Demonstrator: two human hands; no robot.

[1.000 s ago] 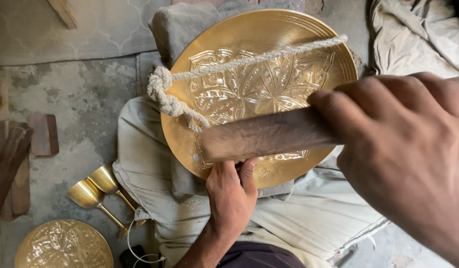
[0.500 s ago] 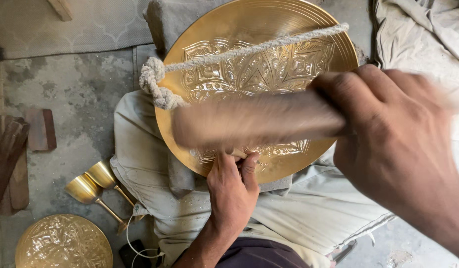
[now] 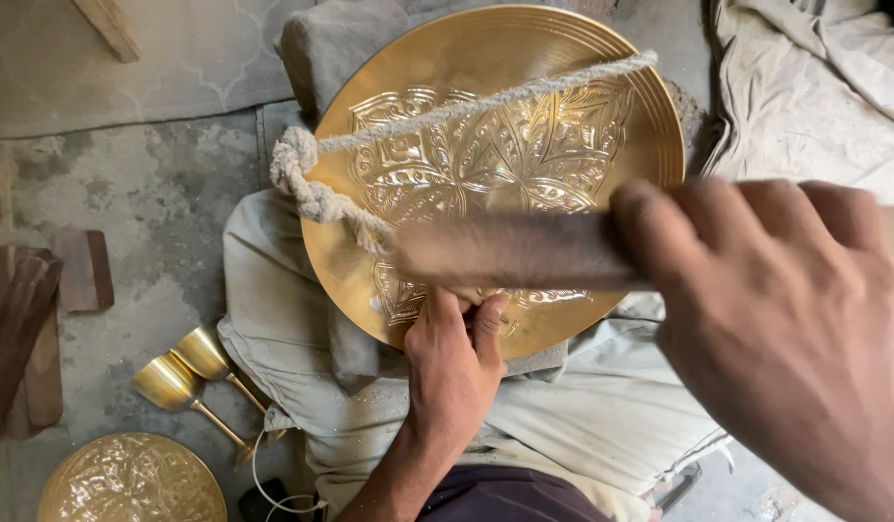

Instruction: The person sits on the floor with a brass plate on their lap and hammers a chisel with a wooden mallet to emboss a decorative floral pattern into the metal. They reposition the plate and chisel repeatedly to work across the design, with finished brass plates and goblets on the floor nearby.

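Fingers (image 3: 756, 217) of the right hand (image 3: 785, 329) are wrapped tight round a wooden mallet (image 3: 514, 251), which is held level above the plate and is blurred. The left hand (image 3: 454, 362) is pressed to the near rim of the brass plate (image 3: 485, 155), its fingers pinched together on a small tool whose tip is hidden; what kind cannot be told. The plate is propped on cloth (image 3: 273, 280) over the lap, its engraved face up. A rope (image 3: 466, 106) is stretched across it and knotted at the left rim. Two goblets (image 3: 190, 372) are laid on the floor at the left, a smaller engraved dish (image 3: 132, 480) near them, and wooden blocks (image 3: 31, 329) farther left.
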